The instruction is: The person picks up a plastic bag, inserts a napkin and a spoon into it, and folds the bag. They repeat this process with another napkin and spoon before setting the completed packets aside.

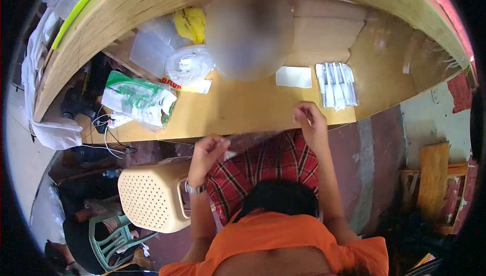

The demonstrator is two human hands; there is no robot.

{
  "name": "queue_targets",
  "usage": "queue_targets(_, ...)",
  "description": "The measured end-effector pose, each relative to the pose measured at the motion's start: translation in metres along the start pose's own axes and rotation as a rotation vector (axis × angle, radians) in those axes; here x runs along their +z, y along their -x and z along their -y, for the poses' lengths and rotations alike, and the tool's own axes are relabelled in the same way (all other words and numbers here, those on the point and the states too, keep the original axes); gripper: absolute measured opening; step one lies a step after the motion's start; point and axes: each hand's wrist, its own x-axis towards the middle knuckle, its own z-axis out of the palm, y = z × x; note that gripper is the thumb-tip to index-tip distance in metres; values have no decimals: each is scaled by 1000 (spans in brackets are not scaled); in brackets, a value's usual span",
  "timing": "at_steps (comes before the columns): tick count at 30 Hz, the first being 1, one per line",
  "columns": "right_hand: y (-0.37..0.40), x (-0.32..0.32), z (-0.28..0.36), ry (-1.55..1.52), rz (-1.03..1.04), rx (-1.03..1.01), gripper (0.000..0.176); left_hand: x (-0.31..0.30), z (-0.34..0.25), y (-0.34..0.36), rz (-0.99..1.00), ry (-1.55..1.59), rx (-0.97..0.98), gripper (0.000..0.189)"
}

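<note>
The two hands were apart, and a thin clear plastic film (251,136) was stretched between them. It was glossy and almost see-through, so its exact shape was hard to tell. It lay along the near edge of the table (238,109), just above a red checked cloth (268,162) on the person's lap.

The left hand (206,149) had a metal watch on its wrist. Its fingers were curled in and pinched the left end of the film. The right hand (311,121) was a little farther forward, at the table edge, with its fingers bent down and closed on the other end.

The table was a smooth yellow-brown board. Just beyond the right hand lay a flat bundle of white plastic pieces (336,84) in clear wrap, and beside it a white rectangular card (293,77). Beyond and to the left of the left hand was a crumpled green-and-white plastic bag (139,99), and farther on a clear bag (190,63) with white things inside. Left of the left arm stood a cream plastic stool (152,195) with a surface full of small holes.
</note>
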Motion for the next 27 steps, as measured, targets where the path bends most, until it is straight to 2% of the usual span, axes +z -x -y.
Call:
queue_targets(1,-6,8,-19,-1,4,-12,10,-2,2,-11,-19,-127,-23,10)
queue_targets(3,-6,22,-38,25,25,25,13,-13,28,-37,5,-298,61,6)
queue_targets(5,-19,31,-46,93,59,75,17,-23,73,-68,-119,-245,130,6)
queue_targets(6,-25,31,-54,215,29,20,20,-23,83,-79,-180,-206,171,7)
queue_targets(9,-45,27,-75,502,-65,-167,29,-29,65,-89,-234,-497,99,9)
queue_targets(11,-63,18,-78,581,-143,-317,35,-40,74,-97,-282,-487,90,16)
queue_targets(12,-71,13,-83,612,-115,-330,34,-43,78,-101,-306,-478,85,21)
queue_targets(15,-91,1,-110,718,-22,-357,31,-38,76,-96,-663,-942,214,40)
queue_targets(18,-101,-7,-125,776,61,-345,26,-25,57,-84,-751,-1012,196,54)
queue_targets(21,-108,-12,-117,689,108,-240,21,-25,56,-79,-575,-862,383,49)
queue_targets(23,-111,-19,-110,646,140,-100,19,-17,53,-74,-414,-753,363,46)
queue_targets(24,-113,-21,-116,627,133,-116,17,-13,52,-72,-332,-698,353,45)
queue_targets(27,-116,-23,-131,575,126,-148,14,3,63,-73,-142,-831,554,49)
